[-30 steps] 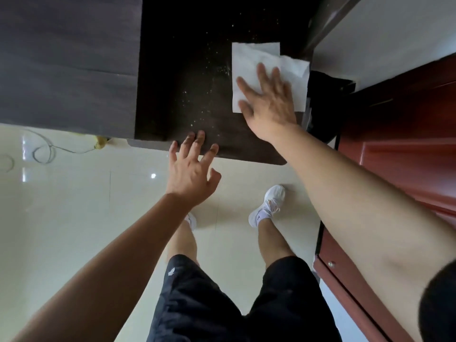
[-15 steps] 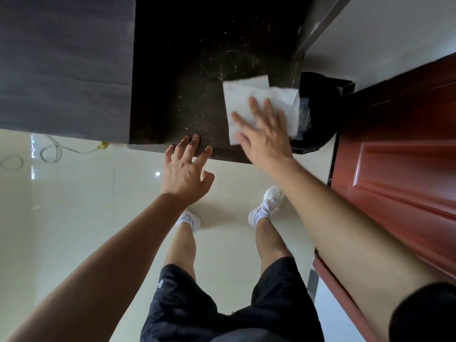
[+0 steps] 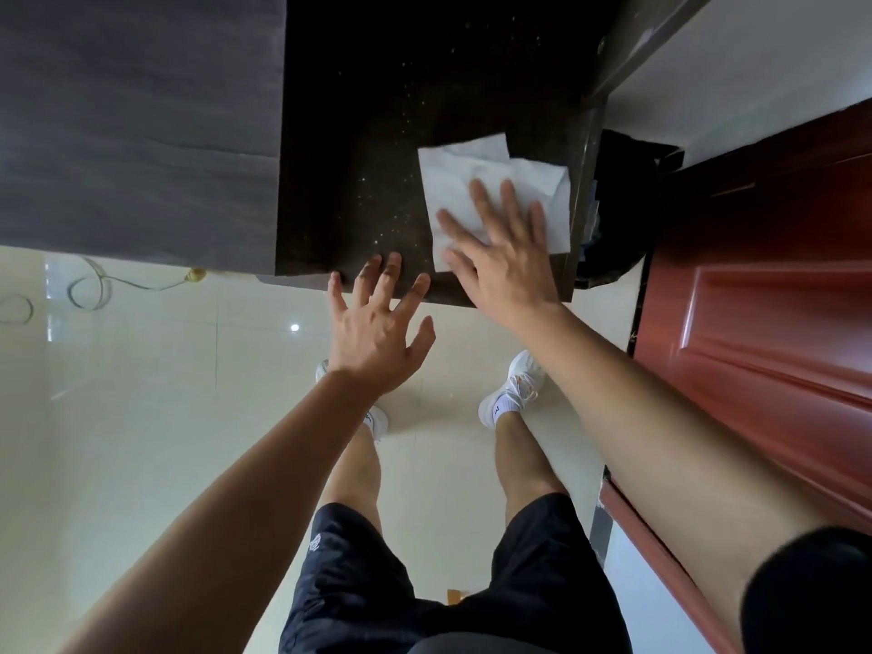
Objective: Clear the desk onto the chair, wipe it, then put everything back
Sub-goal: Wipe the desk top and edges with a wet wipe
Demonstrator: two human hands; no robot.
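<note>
A: What does the surface look like?

B: Dark, almost black, and speckled with pale crumbs or dust. Its near edge runs across the upper middle of the view, above a glossy cream floor.

A: And the white tissue?

B: It lies flat on the surface near the right-hand corner, a little creased, one sheet overlapping another at the top.

A: Which hand is on it?

B: The right hand. It is spread wide, palm down, fingers pressing on the lower half of the tissue; nothing is gripped.

A: The left hand?

B: Also splayed and holding nothing. Its fingertips rest on the near edge of the surface, just left of the tissue, while the palm hangs out over the floor.

A: Anything round about?

B: A black bin stands just beyond the surface's right edge, a reddish-brown door farther right, and a pale cable loops on the floor to the left. White shoes stand below.
</note>
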